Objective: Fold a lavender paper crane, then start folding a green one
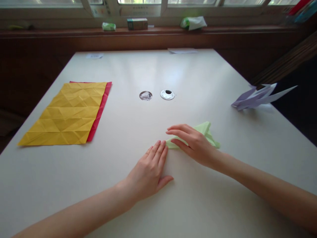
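Observation:
A folded piece of light green paper (203,128) lies on the white table (119,185), partly hidden under my right hand. My left hand (152,165) rests flat on the table, fingers stretched and thumb out to the side, its fingertips at the paper's narrow left end. Over the middle of the paper is my right hand (195,143), with its fingers extended to the left and thumb apart from them. Whether the right palm touches the paper cannot be made out.
Creased yellow paper (66,114) lies over red paper (97,115) at the left. A folded purple paper figure (257,97) stands near the right edge. Two round holes, one with a metal ring (167,95), sit mid-table. Small packets and a box (137,24) line the windowsill.

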Tool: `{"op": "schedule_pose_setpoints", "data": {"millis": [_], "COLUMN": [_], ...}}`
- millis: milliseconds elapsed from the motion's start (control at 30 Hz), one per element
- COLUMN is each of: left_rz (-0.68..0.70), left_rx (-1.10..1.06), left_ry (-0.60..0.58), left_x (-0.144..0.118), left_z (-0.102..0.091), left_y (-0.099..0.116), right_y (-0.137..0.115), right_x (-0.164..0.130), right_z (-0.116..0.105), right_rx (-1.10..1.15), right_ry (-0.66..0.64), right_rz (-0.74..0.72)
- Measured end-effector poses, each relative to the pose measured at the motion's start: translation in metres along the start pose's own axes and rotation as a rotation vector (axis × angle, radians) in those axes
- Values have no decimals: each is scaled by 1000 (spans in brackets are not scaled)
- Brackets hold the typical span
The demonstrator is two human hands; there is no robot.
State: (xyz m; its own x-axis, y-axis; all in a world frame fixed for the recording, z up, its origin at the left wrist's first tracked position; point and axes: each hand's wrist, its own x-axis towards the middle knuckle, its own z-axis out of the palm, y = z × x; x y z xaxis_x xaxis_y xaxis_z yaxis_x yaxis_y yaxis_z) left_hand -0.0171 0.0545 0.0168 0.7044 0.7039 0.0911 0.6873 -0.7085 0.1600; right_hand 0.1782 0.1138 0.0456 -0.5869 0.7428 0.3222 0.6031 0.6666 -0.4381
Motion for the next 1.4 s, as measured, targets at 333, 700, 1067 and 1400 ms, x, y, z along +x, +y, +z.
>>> {"op": "schedule_pose_setpoints", "data": {"millis": [333, 700, 1067, 1400], "left_rz": [-101, -299, -305, -297], "left_rx": [-311, -556, -591, -620], "left_ry": [223, 265, 279, 234], "left_x": [11, 16, 16, 17], "left_z": [-12, -4, -5, -5], "left_y": [-22, -35, -33, -36], "right_y": [14, 15, 12, 17], "right_x": [-1, -3, -4, 1], "right_z": [17, 17, 17, 4], "right_rx": [124, 109, 28, -15], "right_ry": [-79, -82, -27, -140], "right_rz": [28, -23, -64, -73]}}
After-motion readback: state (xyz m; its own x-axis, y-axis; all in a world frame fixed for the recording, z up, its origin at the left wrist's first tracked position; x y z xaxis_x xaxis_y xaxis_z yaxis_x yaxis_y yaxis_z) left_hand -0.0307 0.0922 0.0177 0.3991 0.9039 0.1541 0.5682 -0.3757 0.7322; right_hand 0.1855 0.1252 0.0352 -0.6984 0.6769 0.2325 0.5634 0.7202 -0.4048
